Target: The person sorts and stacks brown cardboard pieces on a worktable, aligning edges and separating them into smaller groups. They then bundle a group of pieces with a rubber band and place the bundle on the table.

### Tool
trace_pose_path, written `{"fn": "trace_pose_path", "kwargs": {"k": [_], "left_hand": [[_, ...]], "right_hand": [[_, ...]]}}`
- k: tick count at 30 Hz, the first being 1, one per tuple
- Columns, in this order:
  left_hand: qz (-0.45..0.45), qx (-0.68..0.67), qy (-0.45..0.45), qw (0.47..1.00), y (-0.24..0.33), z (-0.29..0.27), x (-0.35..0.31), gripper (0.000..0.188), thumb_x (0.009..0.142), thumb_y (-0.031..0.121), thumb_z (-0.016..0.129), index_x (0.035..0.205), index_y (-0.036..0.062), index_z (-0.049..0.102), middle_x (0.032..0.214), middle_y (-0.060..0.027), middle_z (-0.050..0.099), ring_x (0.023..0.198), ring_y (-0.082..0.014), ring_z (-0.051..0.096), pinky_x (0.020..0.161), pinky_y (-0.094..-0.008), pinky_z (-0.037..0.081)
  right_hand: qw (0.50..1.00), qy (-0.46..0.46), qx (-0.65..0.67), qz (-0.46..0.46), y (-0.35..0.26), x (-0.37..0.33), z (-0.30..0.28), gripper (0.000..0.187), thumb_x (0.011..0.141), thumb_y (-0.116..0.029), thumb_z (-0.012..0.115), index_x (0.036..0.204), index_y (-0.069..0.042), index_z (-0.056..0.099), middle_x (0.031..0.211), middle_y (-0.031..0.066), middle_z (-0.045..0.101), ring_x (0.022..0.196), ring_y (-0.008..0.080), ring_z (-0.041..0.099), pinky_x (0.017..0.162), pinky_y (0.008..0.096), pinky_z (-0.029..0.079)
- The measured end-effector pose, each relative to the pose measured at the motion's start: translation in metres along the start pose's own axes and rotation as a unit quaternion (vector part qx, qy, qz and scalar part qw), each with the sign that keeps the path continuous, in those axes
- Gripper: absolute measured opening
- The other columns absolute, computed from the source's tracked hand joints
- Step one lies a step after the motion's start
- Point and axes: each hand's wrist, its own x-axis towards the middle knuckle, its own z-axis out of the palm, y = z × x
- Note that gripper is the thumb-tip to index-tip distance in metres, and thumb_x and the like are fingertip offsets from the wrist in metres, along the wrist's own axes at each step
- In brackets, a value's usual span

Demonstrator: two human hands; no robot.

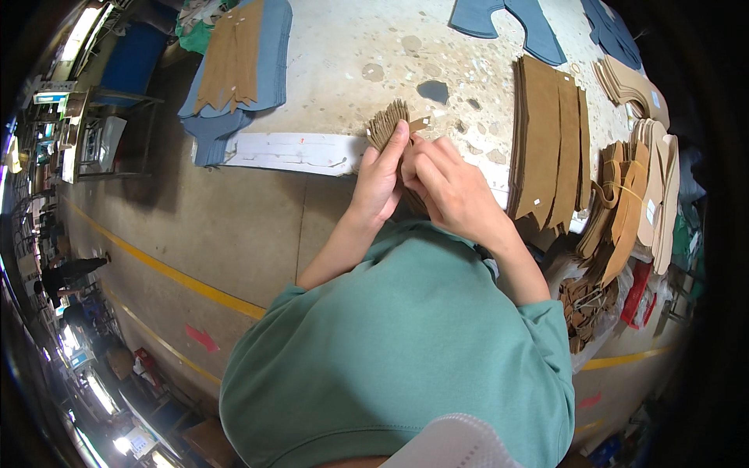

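Upper left of your table [335, 54]: blue panels [273, 62], stacked; behind them, toward the edge, a green bundle [195, 35]. Upper right: one curved set of blue pieces [472, 19]. Farther right: pale tan pieces [630, 82], layered. Low on your right: a clear plastic bag [605, 331] with brown pieces inside; beside it, a red container [638, 292], possibly a bin, partly hidden. On the floor [257, 226] to your left: a yellow line [172, 269], a pinkish-red arrow [203, 338].
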Motion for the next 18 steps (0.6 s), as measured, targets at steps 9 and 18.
{"fn": "trace_pose_path", "kwargs": {"k": [9,18], "left_hand": [[0.139,-0.086,0.047,0.985,0.043,-0.031,0.024,0.033,0.097,0.041,0.056,0.094,0.0084,0.055,0.087,-0.0050,0.059,0.093,-0.0228,0.061,0.088,-0.0362,0.050],[0.049,-0.053,-0.084,0.994,0.059,-0.034,0.017,0.019,0.101,0.020,0.049,0.114,0.0051,0.052,0.098,-0.0053,0.060,0.104,-0.0236,0.061,0.098,-0.0420,0.052]], "right_hand": [[0.989,-0.005,0.033,0.141,-0.012,-0.023,0.004,0.022,0.085,-0.009,0.066,0.106,-0.010,0.058,0.072,0.0087,0.059,0.071,0.0259,0.060,0.061,0.0377,0.050],[0.960,0.174,-0.100,0.195,0.016,-0.011,-0.022,0.006,0.082,-0.007,0.069,0.088,-0.005,0.068,0.092,0.0082,0.062,0.085,0.0267,0.059,0.075,0.0364,0.049]]}}
